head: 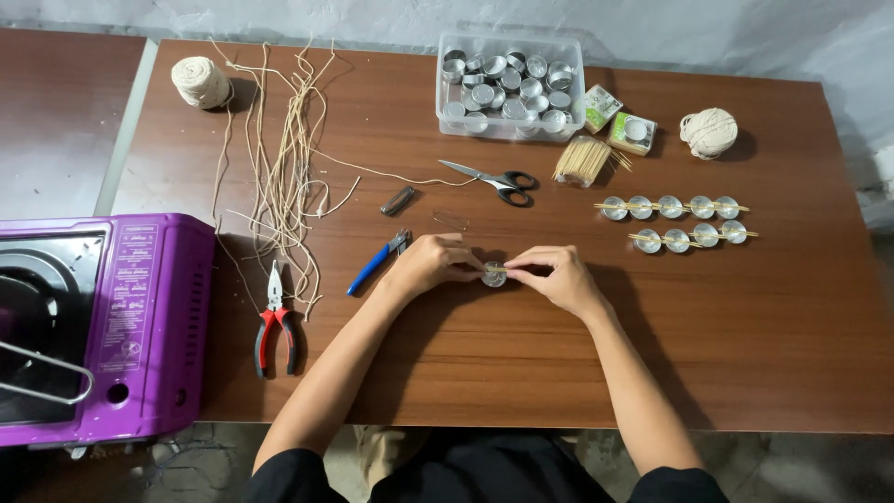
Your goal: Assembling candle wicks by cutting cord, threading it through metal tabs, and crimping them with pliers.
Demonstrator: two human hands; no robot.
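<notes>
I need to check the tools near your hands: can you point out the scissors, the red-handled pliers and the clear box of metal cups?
scissors [507,183]: head view, on the black handles.
red-handled pliers [276,328]: head view, on the red grips.
clear box of metal cups [445,119]: head view, on its left wall.

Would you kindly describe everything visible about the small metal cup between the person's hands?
The small metal cup is round, shallow and silvery, like thin aluminium, sitting upright on the brown wooden table. A thin pale stick lies across its rim. The left hand and right hand pinch it from either side. Its contents cannot be made out.
</notes>
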